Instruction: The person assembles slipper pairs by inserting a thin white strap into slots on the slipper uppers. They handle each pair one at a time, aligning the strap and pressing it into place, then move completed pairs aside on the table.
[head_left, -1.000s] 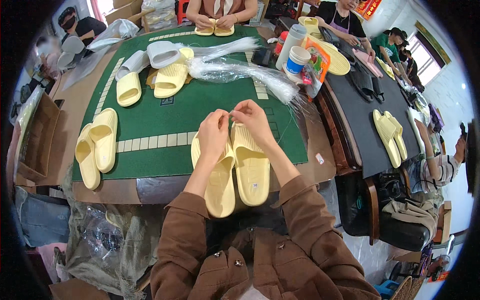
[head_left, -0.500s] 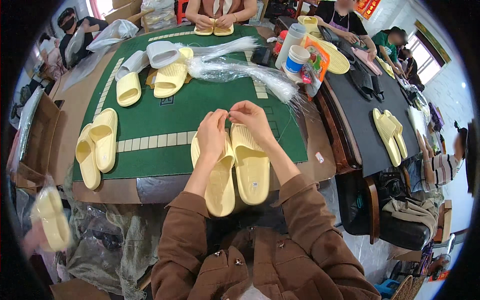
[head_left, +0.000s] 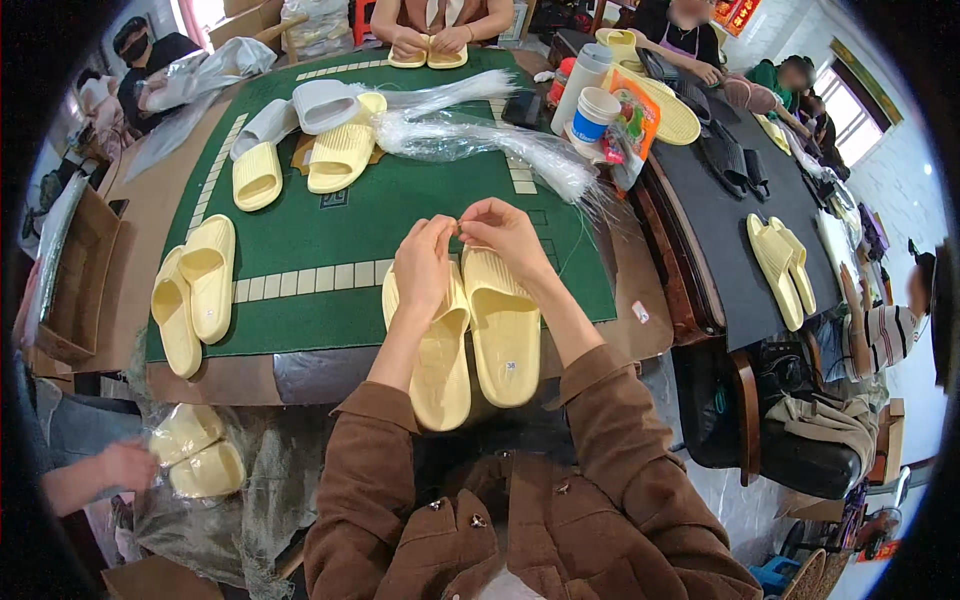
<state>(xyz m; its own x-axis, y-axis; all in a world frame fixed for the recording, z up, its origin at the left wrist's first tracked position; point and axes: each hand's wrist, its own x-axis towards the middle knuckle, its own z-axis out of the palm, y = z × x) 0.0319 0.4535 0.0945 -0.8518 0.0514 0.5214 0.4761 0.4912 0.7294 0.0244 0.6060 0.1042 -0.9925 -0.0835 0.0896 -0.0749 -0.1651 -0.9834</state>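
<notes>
The left hand (head_left: 424, 265) and right hand (head_left: 507, 241) meet above the toes of two yellow slippers (head_left: 506, 350), partly hiding these. Their fingers seem pinched; whether something thin is between, I cannot tell. The slippers' heels overhang the surface's (head_left: 290, 235) near edge.

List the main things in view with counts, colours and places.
Mat: one, green, on brown table
Near slippers: two, yellow, mat's near edge
Left slippers: two, yellow, mat's left
Far slippers: two grey, two yellow, mat's far left
Strands: many, whitish, mat's far right
Tub: one, white-blue, table's far right
Packet: one, orange, beside tub
Right slippers: two, yellow, dark table
Left hand: one, brown-sleeved, over near slippers
Right hand: one, brown-sleeved, beside left
</notes>
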